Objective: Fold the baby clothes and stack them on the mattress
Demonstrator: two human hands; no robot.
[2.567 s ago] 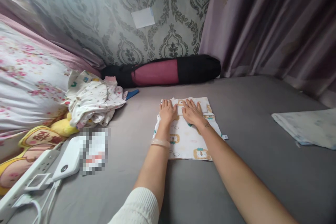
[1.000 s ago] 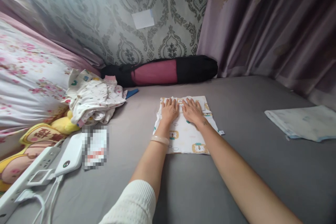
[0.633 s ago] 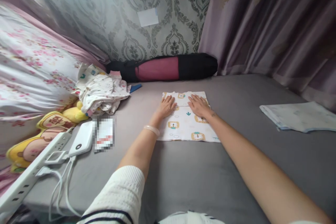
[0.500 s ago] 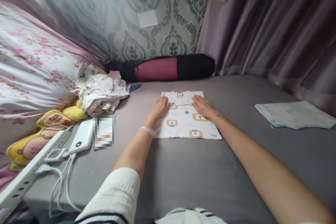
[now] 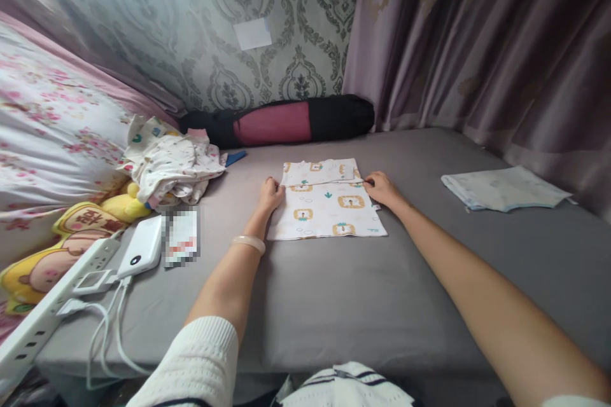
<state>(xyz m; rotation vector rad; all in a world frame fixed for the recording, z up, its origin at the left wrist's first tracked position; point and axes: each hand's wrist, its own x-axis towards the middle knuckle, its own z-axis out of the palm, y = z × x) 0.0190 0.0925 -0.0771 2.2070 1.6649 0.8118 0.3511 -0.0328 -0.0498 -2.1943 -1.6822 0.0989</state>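
A white garment (image 5: 317,206) printed with tan lion-like faces and small green leaf shapes lies flat on the grey sheet, its far part folded over toward me. My left hand (image 5: 272,194) pinches its left edge at the fold, fingers closed. At the right edge, level with the same fold, my right hand (image 5: 382,189) has thumb and fingers closed on the cloth. A small white tag shows just below the right hand. Further right lies another folded pale cloth (image 5: 506,189).
Crumpled printed clothes (image 5: 174,162) are heaped at the left, beside a yellow plush toy (image 5: 57,248). Nearer are a white power bank (image 5: 142,245), cables, a long power strip (image 5: 52,318) and a blurred packet (image 5: 182,236). A black and maroon bag (image 5: 277,122) lies along the wall.
My hands have moved outward from lying flat on the folded part to pinching the garment's two side edges. The whole view has shifted slightly.
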